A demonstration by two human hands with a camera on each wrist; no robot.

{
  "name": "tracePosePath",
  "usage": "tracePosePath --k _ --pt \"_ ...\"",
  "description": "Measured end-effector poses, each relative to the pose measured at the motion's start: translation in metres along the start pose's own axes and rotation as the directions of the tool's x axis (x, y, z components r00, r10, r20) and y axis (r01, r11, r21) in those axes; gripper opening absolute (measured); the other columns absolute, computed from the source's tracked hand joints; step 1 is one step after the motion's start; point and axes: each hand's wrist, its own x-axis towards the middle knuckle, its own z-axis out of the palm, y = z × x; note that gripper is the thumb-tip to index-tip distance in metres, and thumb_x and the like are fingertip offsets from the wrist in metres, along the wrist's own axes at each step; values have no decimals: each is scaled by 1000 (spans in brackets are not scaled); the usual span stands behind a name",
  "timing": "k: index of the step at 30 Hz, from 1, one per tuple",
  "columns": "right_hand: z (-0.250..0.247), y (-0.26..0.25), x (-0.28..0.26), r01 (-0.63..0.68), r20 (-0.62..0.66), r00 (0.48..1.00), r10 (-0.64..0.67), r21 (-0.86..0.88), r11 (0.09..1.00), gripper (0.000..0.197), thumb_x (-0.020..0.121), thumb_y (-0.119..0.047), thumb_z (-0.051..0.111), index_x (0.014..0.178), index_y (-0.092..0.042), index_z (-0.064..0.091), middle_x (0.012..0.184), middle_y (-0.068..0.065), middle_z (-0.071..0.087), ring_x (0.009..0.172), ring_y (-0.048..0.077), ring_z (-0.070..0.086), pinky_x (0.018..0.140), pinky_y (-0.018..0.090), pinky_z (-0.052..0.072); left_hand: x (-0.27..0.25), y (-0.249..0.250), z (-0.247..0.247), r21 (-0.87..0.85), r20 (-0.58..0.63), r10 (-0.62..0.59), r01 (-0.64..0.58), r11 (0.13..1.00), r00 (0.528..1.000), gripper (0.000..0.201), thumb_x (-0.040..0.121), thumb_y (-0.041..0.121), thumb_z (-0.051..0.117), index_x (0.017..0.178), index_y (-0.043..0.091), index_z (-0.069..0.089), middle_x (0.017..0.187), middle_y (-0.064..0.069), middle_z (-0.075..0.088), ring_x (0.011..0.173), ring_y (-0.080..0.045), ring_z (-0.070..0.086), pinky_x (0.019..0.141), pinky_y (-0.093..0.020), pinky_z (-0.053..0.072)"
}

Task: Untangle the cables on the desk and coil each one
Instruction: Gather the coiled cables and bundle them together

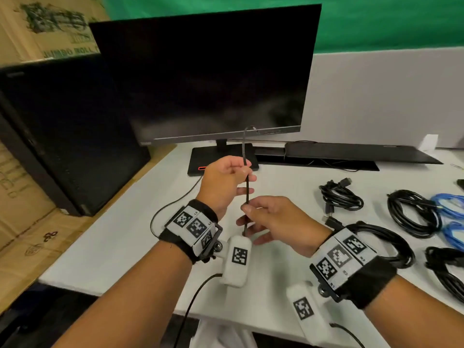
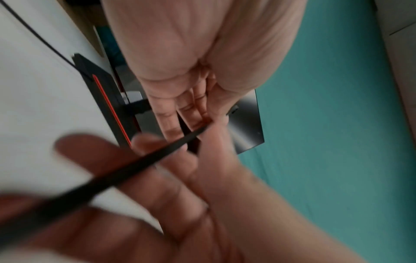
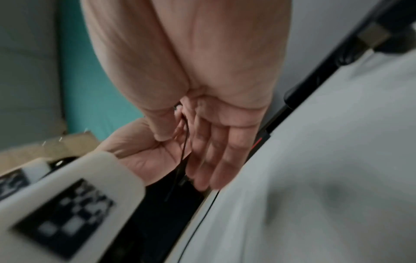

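Observation:
A thin black cable (image 1: 247, 187) stands nearly upright above the white desk (image 1: 130, 229). Its free end with a small plug (image 1: 251, 128) curls over in front of the monitor. My left hand (image 1: 247, 170) pinches the cable between thumb and forefinger. A little lower, my right hand (image 1: 247, 207) pinches it too, with the other fingers spread loosely. In the left wrist view the cable (image 2: 126, 170) runs slantwise from my left hand (image 2: 203, 124) across the blurred right hand's fingers (image 2: 144, 186). In the right wrist view the cable (image 3: 185, 142) passes between my right hand's thumb and fingers (image 3: 216, 151).
Several coiled cables lie on the desk's right side: black coils (image 1: 339, 195) (image 1: 411, 212) (image 1: 449, 270), a blue one (image 1: 450, 207), and one by my right wrist (image 1: 384, 237). A dark monitor (image 1: 200, 76) on its base (image 1: 221, 156), a shut laptop (image 1: 351, 150) and a black tower (image 1: 62, 126) stand behind.

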Motion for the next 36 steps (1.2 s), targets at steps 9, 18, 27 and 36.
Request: tracePosePath --k 9,18,27,36 --pt "-37 15 -10 66 -335 937 -95 -94 993 27 100 -26 56 88 -14 76 47 -13 44 38 3 36 41 16 33 -19 -2 13 -55 104 -44 50 997 994 14 101 18 55 98 10 66 95 -5 75 94 -17 72 77 -42 60" --pt "-84 24 -43 31 -259 956 -137 -375 926 34 100 -29 54 76 -21 77 100 28 67 103 50 56 87 44 50 -41 -27 -22 163 25 -219 212 963 975 18 97 14 61 91 7 76 83 -12 76 71 -19 70 58 -34 59" --pt "-122 25 -51 29 -131 984 -118 -540 841 25 95 -27 65 73 -22 75 77 1 72 72 20 61 74 35 49 -56 -43 -14 563 81 -236 151 812 968 37 97 30 62 72 4 70 59 -7 69 49 -14 59 43 -25 44" --pt "-154 17 -22 -12 -228 961 -155 -599 801 24 97 -35 58 91 -19 76 96 6 73 94 22 68 88 31 53 -57 -54 -16 561 63 -227 153 813 972 44 99 26 58 58 10 64 49 -2 60 43 -11 48 46 -22 40"
